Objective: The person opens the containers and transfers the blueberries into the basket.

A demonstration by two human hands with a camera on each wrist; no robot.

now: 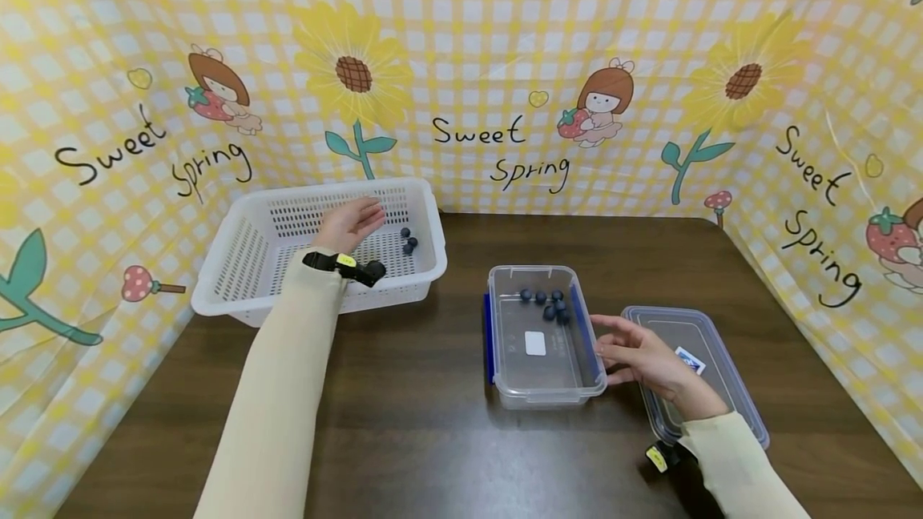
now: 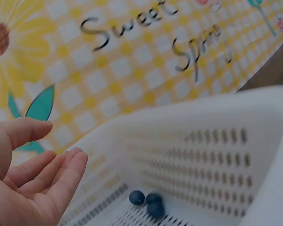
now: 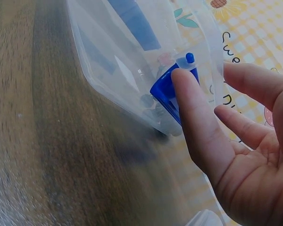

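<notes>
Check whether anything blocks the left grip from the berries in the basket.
Nothing visible does. The left grip is over the basket; the three berries lie uncovered on its floor, toward the right end, with only open space between.

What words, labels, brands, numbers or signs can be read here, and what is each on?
"Sweet Spring": on the cloth, three times in the head view.
Sticker on the lid: too small to read.
White label on the box: no legible text.
Yellow tags on the wrist devices: too small to read.
</notes>
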